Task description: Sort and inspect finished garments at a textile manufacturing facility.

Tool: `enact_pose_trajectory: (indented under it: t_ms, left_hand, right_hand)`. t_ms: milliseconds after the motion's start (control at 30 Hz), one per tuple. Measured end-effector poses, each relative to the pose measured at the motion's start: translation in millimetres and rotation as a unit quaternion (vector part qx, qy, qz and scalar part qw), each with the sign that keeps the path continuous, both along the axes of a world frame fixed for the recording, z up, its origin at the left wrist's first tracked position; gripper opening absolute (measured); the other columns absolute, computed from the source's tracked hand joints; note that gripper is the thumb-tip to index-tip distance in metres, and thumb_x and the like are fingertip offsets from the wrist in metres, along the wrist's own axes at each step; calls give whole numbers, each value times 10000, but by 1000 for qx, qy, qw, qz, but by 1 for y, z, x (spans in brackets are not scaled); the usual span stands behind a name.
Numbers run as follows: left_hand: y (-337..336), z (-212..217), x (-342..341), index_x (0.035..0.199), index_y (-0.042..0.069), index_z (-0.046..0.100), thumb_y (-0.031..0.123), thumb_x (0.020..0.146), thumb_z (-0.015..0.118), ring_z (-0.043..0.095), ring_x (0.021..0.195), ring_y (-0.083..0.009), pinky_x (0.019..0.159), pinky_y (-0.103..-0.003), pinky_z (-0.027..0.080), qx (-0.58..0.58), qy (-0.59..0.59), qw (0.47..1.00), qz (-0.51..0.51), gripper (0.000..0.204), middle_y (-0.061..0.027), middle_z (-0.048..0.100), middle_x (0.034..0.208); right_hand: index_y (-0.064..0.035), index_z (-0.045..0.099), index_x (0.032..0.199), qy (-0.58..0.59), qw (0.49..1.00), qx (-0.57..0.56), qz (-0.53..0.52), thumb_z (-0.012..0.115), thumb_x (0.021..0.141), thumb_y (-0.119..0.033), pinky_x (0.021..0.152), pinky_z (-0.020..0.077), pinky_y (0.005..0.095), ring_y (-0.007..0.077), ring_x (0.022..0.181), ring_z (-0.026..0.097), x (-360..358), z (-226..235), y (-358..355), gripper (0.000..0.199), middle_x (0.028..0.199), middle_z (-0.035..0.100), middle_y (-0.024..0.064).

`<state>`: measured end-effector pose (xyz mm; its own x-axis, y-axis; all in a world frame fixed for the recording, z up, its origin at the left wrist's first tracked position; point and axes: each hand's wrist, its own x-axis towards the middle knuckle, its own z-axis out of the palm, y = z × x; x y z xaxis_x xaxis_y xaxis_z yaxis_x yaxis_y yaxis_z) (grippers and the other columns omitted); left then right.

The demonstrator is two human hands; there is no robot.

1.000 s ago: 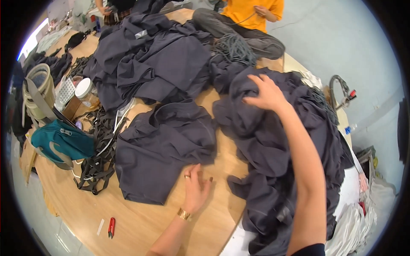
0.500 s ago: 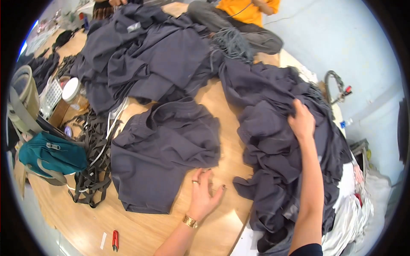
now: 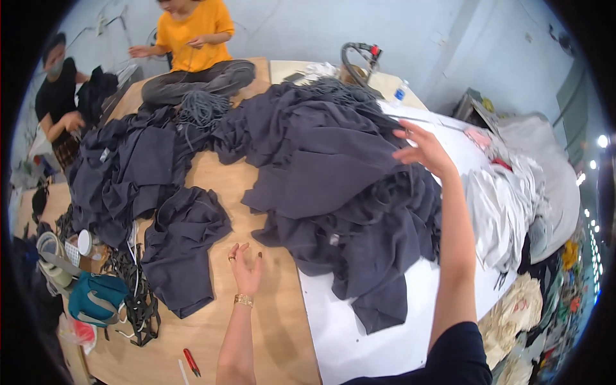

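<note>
My right hand [image 3: 423, 151] is raised at the right edge of a big heap of dark grey garments [image 3: 327, 167]. Its fingers are spread and nothing is in them; whether they brush the cloth I cannot tell. My left hand [image 3: 246, 274], with a gold bracelet at the wrist, hovers over or rests on the wooden table [image 3: 263, 321], fingers apart. Just left of it lies one pair of dark grey shorts [image 3: 181, 256], spread out with its gathered waistband at the far end. A second heap of dark grey garments [image 3: 128, 160] sits beyond the shorts.
A person in an orange top [image 3: 192, 35] sits cross-legged on the table by bundled grey cords [image 3: 202, 109]. Another person [image 3: 58, 102] stands far left. A teal bag [image 3: 97, 298], black straps [image 3: 144, 314] and red thread snips [image 3: 191, 361] lie left; white cloth [image 3: 504, 215] hangs right.
The view has swung right. My right hand has come off the right heap, whose top cloth now lies differently, spread toward the near side. My left hand stays near the shorts, fingers still apart.
</note>
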<state>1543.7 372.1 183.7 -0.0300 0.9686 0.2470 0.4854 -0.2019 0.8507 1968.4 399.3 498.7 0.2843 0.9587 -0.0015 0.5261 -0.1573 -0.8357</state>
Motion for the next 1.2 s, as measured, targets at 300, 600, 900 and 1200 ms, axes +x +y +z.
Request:
enact_pose_trajectory:
  t_ms: [300,600,900,1200]
  left_hand:
    - [-83,13,-4,1185,49,522,146,804,676,395,1200,-357,1005,-425,334,-10,49,999,-3,423,-226,407,1270]
    - [-105,41,-28,1144,57,546,130,827,657,422,1184,-356,996,-418,348,-32,27,997,59,344,-224,446,1251]
    - [-120,73,-28,1143,84,557,150,853,634,464,1155,-303,873,-398,449,-14,-56,997,54,307,-180,473,1261]
    - [-193,26,-81,1115,57,554,144,842,632,448,1162,-358,964,-429,387,-42,51,994,87,297,-216,482,1205]
  right_hand:
    - [-16,532,1246,-189,980,39,59,719,606,-223,1039,376,352,325,1265,453,81,-124,3,699,1323,510,186]
    - [-76,581,977,296,928,200,103,563,926,-281,776,450,242,109,833,560,-71,2,51,212,943,601,6]
    - [-60,606,995,229,962,150,-7,548,898,-271,725,530,336,196,837,645,-26,49,79,240,930,655,77]
    - [-63,653,919,-380,922,71,-28,677,754,-219,736,537,376,284,851,674,-18,-66,47,228,867,681,141]
